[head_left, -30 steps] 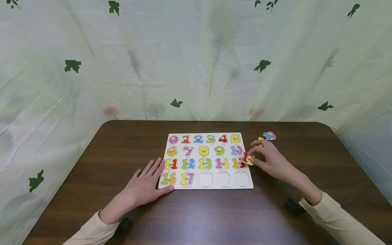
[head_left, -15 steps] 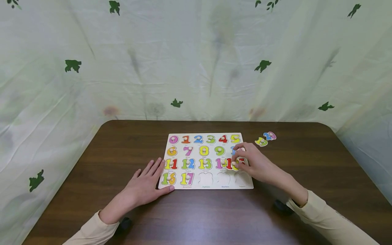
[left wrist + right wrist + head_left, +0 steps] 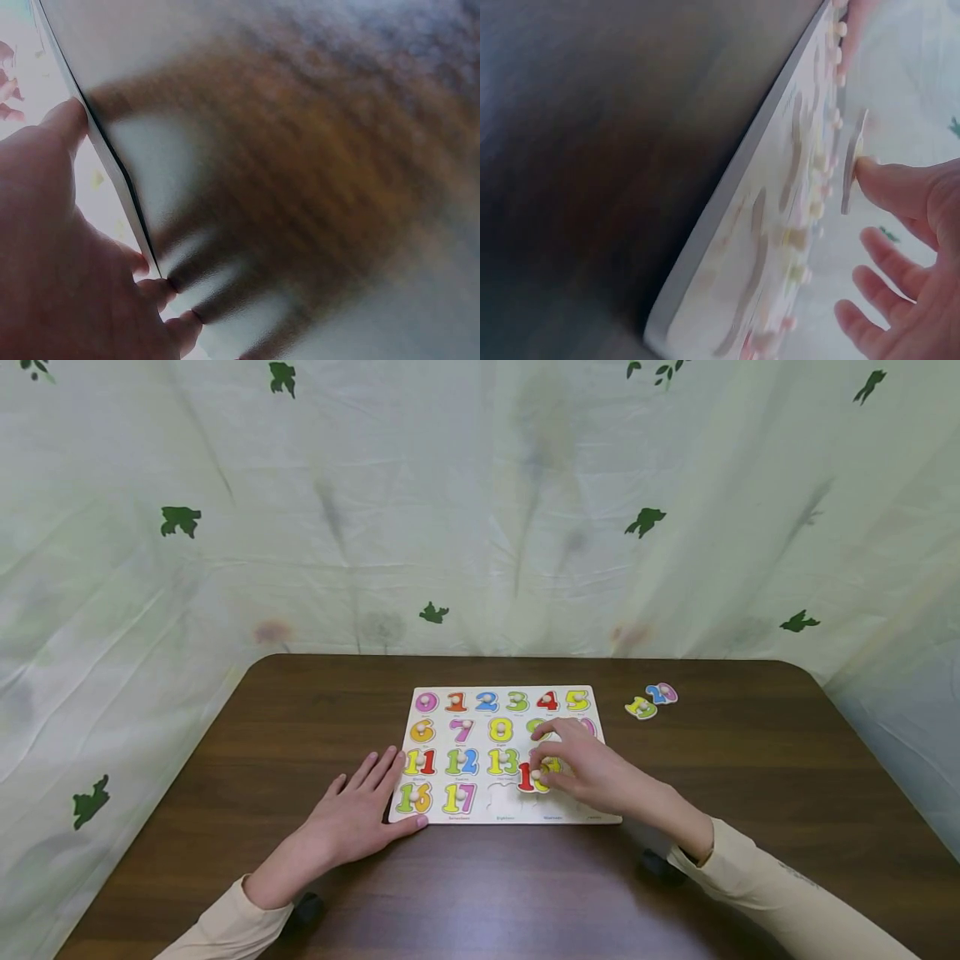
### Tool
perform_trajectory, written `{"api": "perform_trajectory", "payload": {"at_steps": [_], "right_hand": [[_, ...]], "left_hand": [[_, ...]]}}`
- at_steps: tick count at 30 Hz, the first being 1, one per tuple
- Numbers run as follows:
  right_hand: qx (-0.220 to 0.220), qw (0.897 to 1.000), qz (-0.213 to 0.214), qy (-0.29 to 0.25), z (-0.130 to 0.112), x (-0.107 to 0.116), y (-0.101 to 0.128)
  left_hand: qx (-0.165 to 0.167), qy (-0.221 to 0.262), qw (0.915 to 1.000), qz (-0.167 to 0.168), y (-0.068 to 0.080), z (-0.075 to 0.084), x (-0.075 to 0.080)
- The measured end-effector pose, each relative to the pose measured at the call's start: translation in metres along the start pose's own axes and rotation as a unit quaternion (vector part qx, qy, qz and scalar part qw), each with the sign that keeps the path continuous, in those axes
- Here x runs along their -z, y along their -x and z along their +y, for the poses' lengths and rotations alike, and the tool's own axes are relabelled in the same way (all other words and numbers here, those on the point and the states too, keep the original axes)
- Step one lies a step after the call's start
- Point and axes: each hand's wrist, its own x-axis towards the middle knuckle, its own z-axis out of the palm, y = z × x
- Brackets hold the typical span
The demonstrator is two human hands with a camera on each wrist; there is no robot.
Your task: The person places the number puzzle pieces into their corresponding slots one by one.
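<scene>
A white number puzzle board lies on the table, with several colourful knobbed number pieces seated in its rows. My right hand is over the board's right half, pinching a puzzle piece with a red 1 and a yellow digit partly covered by fingers. In the right wrist view, that piece is held on edge-like tilt above the board, thumb at its knob. My left hand rests flat with spread fingers at the board's left edge, thumb on its lower-left corner. Outlined recesses show along the bottom row, partly under my right hand.
Two loose number pieces lie right of the board: a yellow-green one and a blue-pink 20, side by side. The brown table extends around the board. A pale curtain with green leaf shapes hangs behind.
My right hand has carried the red-and-yellow piece leftward from the board's right edge to above the lower middle-right. My left hand has stayed in place.
</scene>
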Motion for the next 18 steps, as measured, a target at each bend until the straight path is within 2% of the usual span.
{"api": "perform_trajectory", "payload": {"at_steps": [9,18], "right_hand": [[0.026,0.999,-0.027,0.007,-0.011,-0.015,-0.015],[0.031,0.998,-0.054,0.018,-0.015,-0.026,-0.025]], "left_hand": [[0.002,-0.001,1.0000,-0.002,-0.001,-0.001,-0.001],[0.002,-0.003,1.0000,0.000,-0.001,0.000,-0.001]]}}
